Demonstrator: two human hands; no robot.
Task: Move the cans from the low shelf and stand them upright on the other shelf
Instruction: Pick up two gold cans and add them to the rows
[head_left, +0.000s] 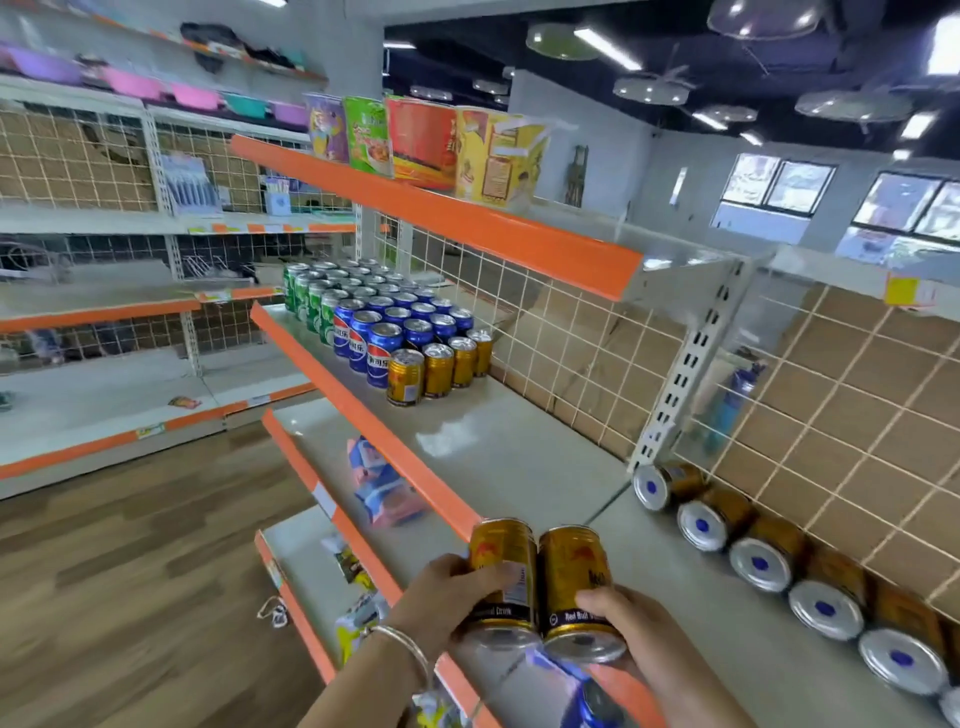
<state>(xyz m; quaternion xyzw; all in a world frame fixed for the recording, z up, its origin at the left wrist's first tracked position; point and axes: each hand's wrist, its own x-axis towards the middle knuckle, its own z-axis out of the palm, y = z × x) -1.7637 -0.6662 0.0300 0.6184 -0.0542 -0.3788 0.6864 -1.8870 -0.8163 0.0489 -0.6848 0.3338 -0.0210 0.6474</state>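
Each hand, left hand (447, 590) and right hand (636, 631), grips a gold can (503, 571) above the shelf's orange edge (457, 512).

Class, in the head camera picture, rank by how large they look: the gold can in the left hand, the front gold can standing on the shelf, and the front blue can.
1. Gold can in the left hand, largest, though nearness to the camera inflates it.
2. Front blue can and front standing gold can: too alike to rank.

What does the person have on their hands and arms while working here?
Both arms are bare, with no sleeves or gloves in view. The left hand has a thin silver bangle around its wrist. The right hand shows no ring, watch or bracelet in this view.
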